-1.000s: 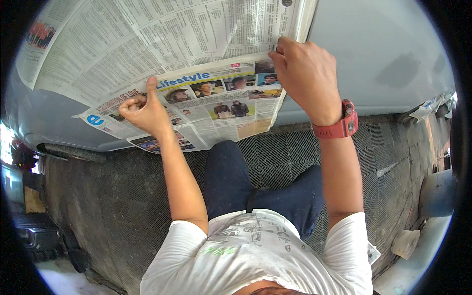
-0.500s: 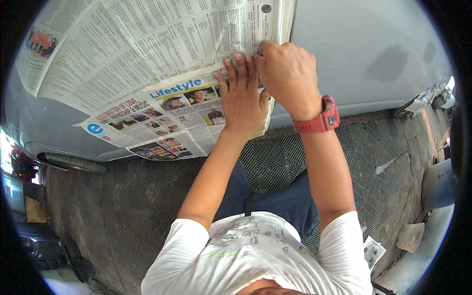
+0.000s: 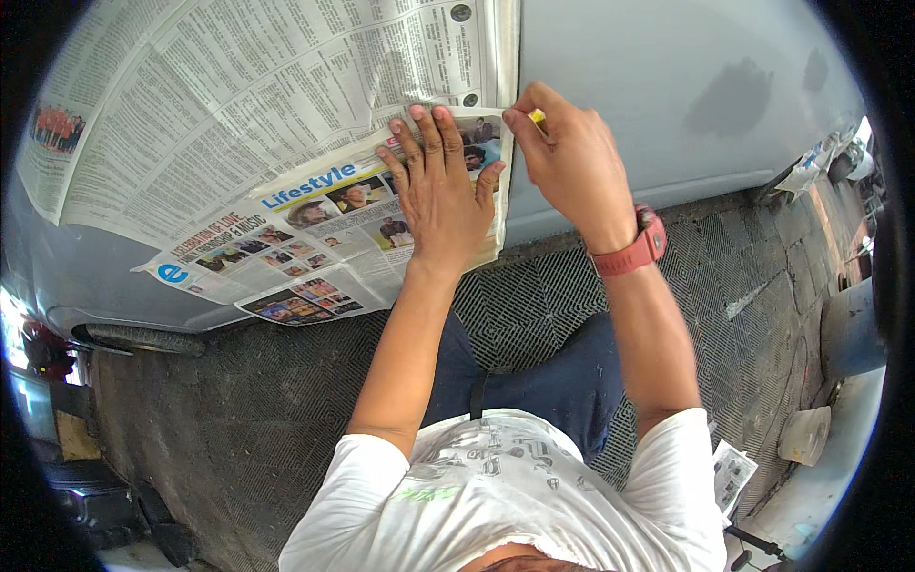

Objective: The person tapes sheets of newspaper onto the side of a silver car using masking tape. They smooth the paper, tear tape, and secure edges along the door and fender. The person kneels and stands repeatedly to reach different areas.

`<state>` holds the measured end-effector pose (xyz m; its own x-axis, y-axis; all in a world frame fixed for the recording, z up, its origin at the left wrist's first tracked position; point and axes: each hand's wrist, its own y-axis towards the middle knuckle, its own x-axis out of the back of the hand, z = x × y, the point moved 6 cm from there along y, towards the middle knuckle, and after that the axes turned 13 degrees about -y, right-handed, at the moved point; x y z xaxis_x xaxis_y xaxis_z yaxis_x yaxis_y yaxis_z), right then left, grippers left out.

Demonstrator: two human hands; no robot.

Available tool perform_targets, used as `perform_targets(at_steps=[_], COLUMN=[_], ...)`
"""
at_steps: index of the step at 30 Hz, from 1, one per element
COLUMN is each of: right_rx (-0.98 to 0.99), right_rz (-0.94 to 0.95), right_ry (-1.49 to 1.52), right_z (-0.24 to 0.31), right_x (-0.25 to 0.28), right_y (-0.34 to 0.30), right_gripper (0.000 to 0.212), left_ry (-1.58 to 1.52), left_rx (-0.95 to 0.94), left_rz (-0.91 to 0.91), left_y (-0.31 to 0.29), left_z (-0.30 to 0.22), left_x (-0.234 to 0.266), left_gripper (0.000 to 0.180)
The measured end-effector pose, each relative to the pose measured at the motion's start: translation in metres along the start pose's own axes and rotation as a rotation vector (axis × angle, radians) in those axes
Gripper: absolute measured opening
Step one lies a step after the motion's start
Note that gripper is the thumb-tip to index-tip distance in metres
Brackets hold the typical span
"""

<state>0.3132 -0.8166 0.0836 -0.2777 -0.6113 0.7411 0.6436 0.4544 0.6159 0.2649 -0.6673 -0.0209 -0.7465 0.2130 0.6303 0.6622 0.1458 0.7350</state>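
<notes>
The right hand (image 3: 572,157) is now standing farther to the right, apart from the left hand (image 3: 438,195), whereas half a second ago the two were meeting. Its fingers are curling closed around a small yellow item (image 3: 538,116), which is now showing between thumb and forefinger, just beside the newspaper's right edge. The left hand is keeping its place, pressing flat with fingers spread near the right end of the photo-covered newspaper sheet (image 3: 329,236); a second ago it was pinching that sheet farther left. The sheet is lying against the grey car body (image 3: 639,86), overlapping the text-filled newspaper sheet (image 3: 257,105) above. A red wristwatch (image 3: 629,253) is circling the right wrist. Ribbed black matting (image 3: 238,410) is covering the floor.
</notes>
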Motion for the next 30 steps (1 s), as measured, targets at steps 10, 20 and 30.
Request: perform_targets(at_steps=[10, 20, 30], right_rx=[-0.629, -0.854, -0.815], right_rz=[-0.23, -0.155, 0.008], right_ry=[0.537, 0.669, 0.738], right_z=[-0.092, -0.135, -0.109], right_x=[-0.021, -0.06, -0.062], right_y=[-0.163, -0.275, -0.26], right_gripper=[0.021, 0.019, 0.024], left_ry=[0.066, 0.147, 0.394], left_rx=[-0.115, -0.353, -0.337], left_rz=[-0.026, 0.052, 0.075], left_y=[0.005, 0.026, 0.038], left_z=[0.003, -0.005, -0.035], left_x=[-0.008, -0.006, 0.017], left_gripper=[0.104, 0.096, 0.083])
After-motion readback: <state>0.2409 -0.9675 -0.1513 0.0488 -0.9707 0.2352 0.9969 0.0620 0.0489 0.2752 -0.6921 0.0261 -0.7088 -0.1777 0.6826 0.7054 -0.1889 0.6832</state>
